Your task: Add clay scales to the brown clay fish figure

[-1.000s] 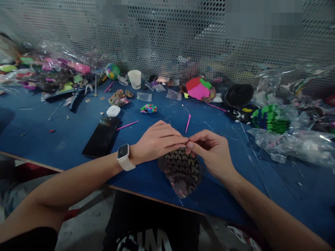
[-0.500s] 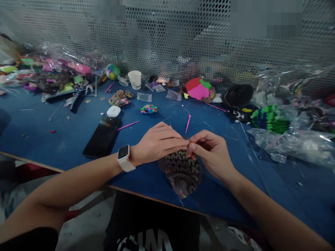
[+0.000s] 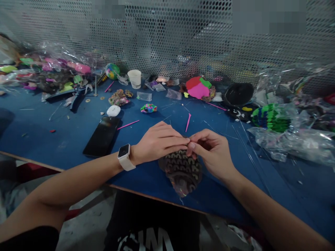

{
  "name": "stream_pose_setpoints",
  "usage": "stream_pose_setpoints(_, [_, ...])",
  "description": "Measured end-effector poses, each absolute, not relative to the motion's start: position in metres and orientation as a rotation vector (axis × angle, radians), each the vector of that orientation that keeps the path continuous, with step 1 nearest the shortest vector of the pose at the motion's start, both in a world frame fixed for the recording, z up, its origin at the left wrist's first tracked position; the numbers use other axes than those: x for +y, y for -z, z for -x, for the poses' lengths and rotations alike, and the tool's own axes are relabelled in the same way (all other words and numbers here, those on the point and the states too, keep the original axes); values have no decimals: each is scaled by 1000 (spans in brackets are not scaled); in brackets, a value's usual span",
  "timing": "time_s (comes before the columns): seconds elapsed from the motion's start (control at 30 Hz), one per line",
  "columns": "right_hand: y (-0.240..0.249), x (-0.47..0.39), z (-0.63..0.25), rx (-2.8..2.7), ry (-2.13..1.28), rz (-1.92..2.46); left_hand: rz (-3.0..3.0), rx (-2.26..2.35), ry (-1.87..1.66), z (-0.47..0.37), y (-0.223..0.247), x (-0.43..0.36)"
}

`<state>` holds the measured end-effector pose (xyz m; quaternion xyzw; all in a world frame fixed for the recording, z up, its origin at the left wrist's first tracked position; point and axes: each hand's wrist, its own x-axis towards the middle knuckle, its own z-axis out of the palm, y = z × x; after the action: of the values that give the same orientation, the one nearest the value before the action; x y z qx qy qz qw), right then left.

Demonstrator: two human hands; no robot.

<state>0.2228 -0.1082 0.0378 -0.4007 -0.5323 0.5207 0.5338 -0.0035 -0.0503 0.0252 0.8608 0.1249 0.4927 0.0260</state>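
Note:
A dark brown clay piece point(image 3: 183, 170) with rows of small curved scales lies on the blue table near its front edge. My left hand point(image 3: 162, 141), with a watch on the wrist, reaches over its far end, palm down, fingers extended and lying together. At the tips of those fingers my right hand point(image 3: 209, 148) is pinched, thumb against index finger, just above the clay. Whatever sits in that pinch is too small to make out. The fingers cover the clay's far end.
A black phone point(image 3: 102, 136) and a white case point(image 3: 113, 111) lie left. Pink tools point(image 3: 188, 122), a multicoloured clay lump point(image 3: 148, 108) and a paper cup point(image 3: 134, 78) stand or lie beyond my hands. Plastic bags point(image 3: 295, 143) spread at right, before a perforated metal panel point(image 3: 167, 38).
Both hands hold nearly the same pose over the clay; the fingertips have shifted very slightly to the right.

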Motion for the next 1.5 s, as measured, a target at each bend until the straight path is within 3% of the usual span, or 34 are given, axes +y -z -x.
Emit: stream_pose_setpoints(1.5, [-45,-110,-218,-1270,-1285,1028,-2730,531,-1520,4,-33,-53])
